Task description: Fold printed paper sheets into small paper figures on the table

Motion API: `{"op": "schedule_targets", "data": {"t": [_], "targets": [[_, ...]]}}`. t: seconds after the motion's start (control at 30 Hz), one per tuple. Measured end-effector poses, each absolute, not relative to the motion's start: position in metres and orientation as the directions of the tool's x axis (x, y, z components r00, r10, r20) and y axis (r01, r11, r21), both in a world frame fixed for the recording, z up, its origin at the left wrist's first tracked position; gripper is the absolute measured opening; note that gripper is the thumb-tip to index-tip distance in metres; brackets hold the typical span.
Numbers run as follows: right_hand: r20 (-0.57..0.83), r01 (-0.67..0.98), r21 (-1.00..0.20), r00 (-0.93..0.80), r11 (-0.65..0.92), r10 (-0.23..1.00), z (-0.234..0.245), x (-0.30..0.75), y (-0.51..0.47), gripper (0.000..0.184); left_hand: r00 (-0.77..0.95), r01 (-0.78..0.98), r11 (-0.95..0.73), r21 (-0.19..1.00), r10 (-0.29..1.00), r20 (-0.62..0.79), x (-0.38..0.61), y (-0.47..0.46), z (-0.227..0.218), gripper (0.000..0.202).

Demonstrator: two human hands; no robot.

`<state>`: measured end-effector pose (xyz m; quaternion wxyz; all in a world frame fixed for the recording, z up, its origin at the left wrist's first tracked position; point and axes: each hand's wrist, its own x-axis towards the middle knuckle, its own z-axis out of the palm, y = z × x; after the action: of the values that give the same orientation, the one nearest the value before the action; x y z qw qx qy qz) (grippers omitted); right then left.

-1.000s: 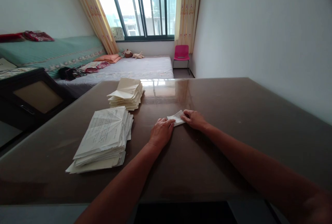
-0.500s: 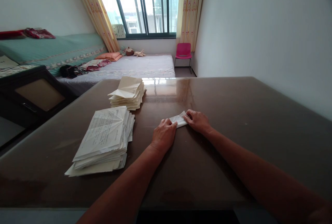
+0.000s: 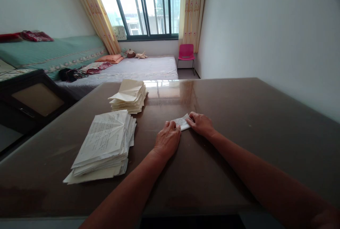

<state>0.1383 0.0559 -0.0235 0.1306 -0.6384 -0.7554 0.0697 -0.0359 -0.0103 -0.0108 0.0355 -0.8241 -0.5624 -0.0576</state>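
A small folded piece of printed paper point(image 3: 183, 121) lies on the brown glossy table point(image 3: 239, 122). My left hand point(image 3: 168, 138) rests on its near left end with the fingers curled down over it. My right hand point(image 3: 201, 124) presses on its right end, fingers bent onto the paper. Both hands hold the folded paper flat against the table. To the left lies a large stack of creased printed sheets point(image 3: 105, 145). Behind that stack sits a smaller pile of folded cream papers point(image 3: 129, 96).
A dark cabinet point(image 3: 32, 98) stands left of the table. Beyond the table are a bed point(image 3: 138, 68) with clothes on it, a green-covered bed point(image 3: 50, 53), a pink chair point(image 3: 186, 52), curtains and a window. A white wall runs along the right.
Both hands stay on the folded paper, which looks slightly narrower between them. My left hand has crept a little toward the right hand. The view shifted slightly.
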Motion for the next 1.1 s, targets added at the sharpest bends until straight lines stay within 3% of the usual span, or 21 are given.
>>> {"op": "schedule_targets", "data": {"t": [0.67, 0.77, 0.87, 1.0, 1.1], "targets": [[0.166, 0.941, -0.274, -0.156, 0.197, 0.974, -0.029, 0.139, 0.055, 0.035, 0.441, 0.894, -0.430, -0.123, 0.895, 0.070, -0.030, -0.019, -0.007, 0.038], [0.326, 0.908, -0.288, -0.205, 0.304, 0.923, -0.027, 0.142, 0.052, 0.036, 0.439, 0.894, -0.427, -0.132, 0.895, 0.075, -0.030, -0.019, -0.007, 0.039], [0.451, 0.842, -0.199, -0.375, 0.501, 0.810, -0.020, 0.140, 0.039, 0.035, 0.436, 0.897, -0.423, -0.133, 0.895, 0.093, -0.030, -0.019, -0.008, 0.037], [0.326, 0.676, -0.081, -0.677, 0.733, 0.660, -0.016, 0.133, 0.009, 0.042, 0.446, 0.893, -0.433, -0.127, 0.888, 0.111, -0.031, -0.020, -0.011, 0.030], [0.226, 0.670, -0.058, -0.713, 0.740, 0.663, -0.020, 0.133, -0.006, 0.054, 0.454, 0.889, -0.439, -0.132, 0.882, 0.122, -0.032, -0.020, -0.012, 0.029]]}}
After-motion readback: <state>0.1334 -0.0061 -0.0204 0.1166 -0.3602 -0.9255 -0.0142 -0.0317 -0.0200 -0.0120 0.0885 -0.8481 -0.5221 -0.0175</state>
